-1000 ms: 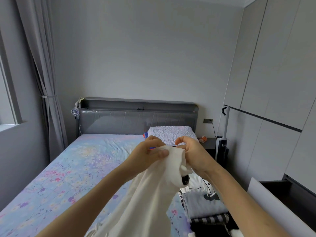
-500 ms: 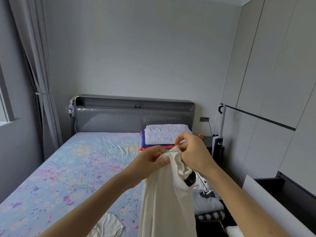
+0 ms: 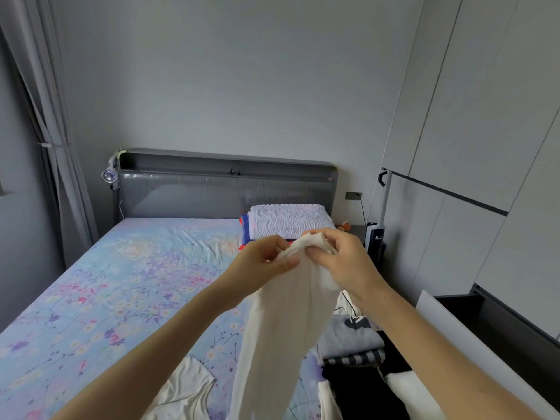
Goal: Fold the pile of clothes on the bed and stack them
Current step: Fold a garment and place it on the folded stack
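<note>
A cream-white garment (image 3: 281, 322) hangs in the air in front of me, above the bed (image 3: 106, 292) with its floral sheet. My left hand (image 3: 263, 262) pinches its top edge from the left. Close beside it, my right hand (image 3: 339, 262) grips the same bunched top edge from the right. The cloth drops in a long narrow fall to the bottom of the view. A stack of folded clothes (image 3: 351, 344), grey on top with striped and black pieces below, lies on the bed's right side. Another pale garment (image 3: 185, 392) lies flat on the sheet at the bottom.
A white folded blanket (image 3: 288, 219) on blue and red cloth sits by the grey headboard (image 3: 212, 192). Wardrobe doors (image 3: 485, 147) line the right wall, with a dark bench (image 3: 500, 325) below. A curtain (image 3: 45, 131) hangs at left. A floor appliance (image 3: 375, 237) stands beside the bed.
Both hands have kept hold of the garment's top and lifted it, so it now hangs straighter and narrower. My view has tilted down slightly, showing more of the bed.
</note>
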A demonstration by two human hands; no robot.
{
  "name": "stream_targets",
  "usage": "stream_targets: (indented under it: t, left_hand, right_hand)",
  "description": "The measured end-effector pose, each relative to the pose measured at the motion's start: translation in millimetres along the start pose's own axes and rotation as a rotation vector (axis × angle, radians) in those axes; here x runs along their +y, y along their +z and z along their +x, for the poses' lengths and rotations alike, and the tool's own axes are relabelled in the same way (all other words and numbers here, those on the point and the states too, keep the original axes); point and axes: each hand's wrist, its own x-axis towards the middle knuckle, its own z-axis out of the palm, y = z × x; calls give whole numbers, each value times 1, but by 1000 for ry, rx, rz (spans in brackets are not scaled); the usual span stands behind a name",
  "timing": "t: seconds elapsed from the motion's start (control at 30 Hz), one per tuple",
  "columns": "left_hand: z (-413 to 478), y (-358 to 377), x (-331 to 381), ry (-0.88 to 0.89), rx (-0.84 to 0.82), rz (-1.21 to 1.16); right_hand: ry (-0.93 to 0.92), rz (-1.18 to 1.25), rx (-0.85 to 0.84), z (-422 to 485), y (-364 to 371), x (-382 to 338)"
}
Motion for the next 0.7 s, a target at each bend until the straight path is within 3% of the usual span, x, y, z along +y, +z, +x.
stream_targets:
  t: [0.13,0.33,0.7]
  left_hand:
    - [-21,-11,-21,-89,-123,137]
    - [-59,-6,-59,-240,-105,352]
    - [-96,12,-114,-147,-233,397]
  right_hand:
    - [-94,-5,-130,11,4,-8]
    - [-172,16,-225,29,-5,-29]
    - [-123,142,-399,29,-22,-45]
